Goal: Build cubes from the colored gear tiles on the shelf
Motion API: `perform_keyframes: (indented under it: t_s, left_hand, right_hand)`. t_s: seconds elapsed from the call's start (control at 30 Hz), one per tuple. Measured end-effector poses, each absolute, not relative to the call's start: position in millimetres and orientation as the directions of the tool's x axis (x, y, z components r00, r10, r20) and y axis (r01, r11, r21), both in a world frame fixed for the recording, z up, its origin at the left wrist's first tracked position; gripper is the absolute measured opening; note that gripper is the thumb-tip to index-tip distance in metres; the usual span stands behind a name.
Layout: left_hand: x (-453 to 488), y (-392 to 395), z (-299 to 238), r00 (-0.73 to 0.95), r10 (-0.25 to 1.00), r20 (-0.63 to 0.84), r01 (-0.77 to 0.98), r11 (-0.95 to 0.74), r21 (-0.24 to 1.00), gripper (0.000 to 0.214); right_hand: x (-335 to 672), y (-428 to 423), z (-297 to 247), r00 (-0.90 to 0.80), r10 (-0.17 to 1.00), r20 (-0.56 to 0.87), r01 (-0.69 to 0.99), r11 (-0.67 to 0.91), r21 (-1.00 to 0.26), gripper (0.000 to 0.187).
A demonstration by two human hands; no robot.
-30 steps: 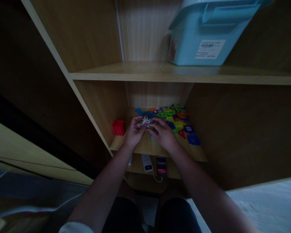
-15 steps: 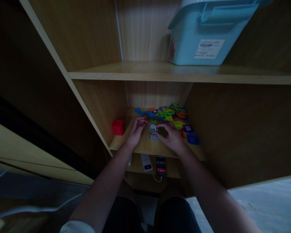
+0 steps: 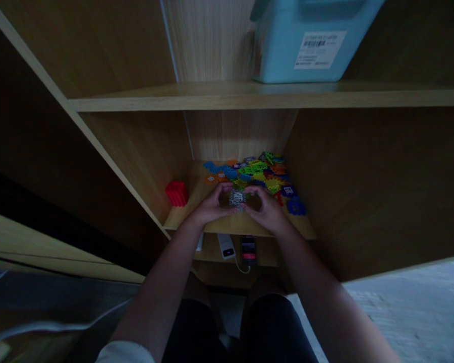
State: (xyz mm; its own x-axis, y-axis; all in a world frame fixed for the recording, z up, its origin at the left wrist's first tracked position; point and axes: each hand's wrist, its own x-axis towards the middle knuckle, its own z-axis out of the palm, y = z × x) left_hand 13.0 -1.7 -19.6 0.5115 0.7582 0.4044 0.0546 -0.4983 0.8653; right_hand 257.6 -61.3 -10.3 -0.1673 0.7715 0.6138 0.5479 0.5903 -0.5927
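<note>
Between my two hands is a grey plastic building piece point(image 3: 237, 197) with notched edges and a light window pattern on it. My left hand point(image 3: 214, 204) grips its left side with thumb and fingers curved round it. From the other side my right hand point(image 3: 264, 205) pinches it in the same way. Just behind lies a spread of flat notched building pieces, among them blue ones point(image 3: 230, 172), yellow ones point(image 3: 273, 185) and orange ones point(image 3: 212, 178). A dark blue piece point(image 3: 295, 206) lies to the right of my right hand.
A red block of notched pieces point(image 3: 177, 193) stands at the shelf's left. Above, a light blue bin point(image 3: 276, 55) sits on the upper shelf point(image 3: 219, 101). Below the front edge lie a white power bank point(image 3: 226, 246) and a phone point(image 3: 248, 250) joined by a cable.
My left hand has come in to the right and now holds the grey piece along with my right hand. The piece looks tilted differently. The camera view has shifted slightly.
</note>
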Motion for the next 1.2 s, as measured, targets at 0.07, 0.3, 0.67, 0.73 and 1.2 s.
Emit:
perform_keyframes:
  t_s: [0.07, 0.3, 0.67, 0.73, 1.2]
  left_hand:
    - [12.3, 0.6, -22.0, 0.519, 0.754, 0.403, 0.059, -0.502, 0.863, 0.086]
    - [13.3, 2.0, -25.1, 0.522, 0.758, 0.390, 0.037, -0.477, 0.878, 0.080]
    - [12.8, -1.4, -20.6, 0.519, 0.764, 0.384, 0.078, -0.489, 0.869, 0.077]
    - [13.1, -1.7, -19.6, 0.528, 0.756, 0.387, 0.073, -0.494, 0.867, 0.077]
    - [12.7, -1.2, -19.9, 0.535, 0.743, 0.402, 0.055, -0.506, 0.861, 0.078]
  right_hand:
    - [257.7, -60.6, -11.2, -0.181, 0.772, 0.609, 0.544, 0.594, -0.592, 0.042]
    - [256.7, -60.5, -11.3, -0.189, 0.781, 0.595, 0.542, 0.588, -0.600, 0.044]
    - [254.8, -61.4, -9.4, -0.205, 0.786, 0.583, 0.539, 0.588, -0.603, 0.043]
    - [254.7, -61.2, -9.9, -0.210, 0.788, 0.579, 0.541, 0.587, -0.602, 0.043]
    - [256.0, -58.9, -14.3, -0.215, 0.806, 0.552, 0.548, 0.567, -0.615, 0.049]
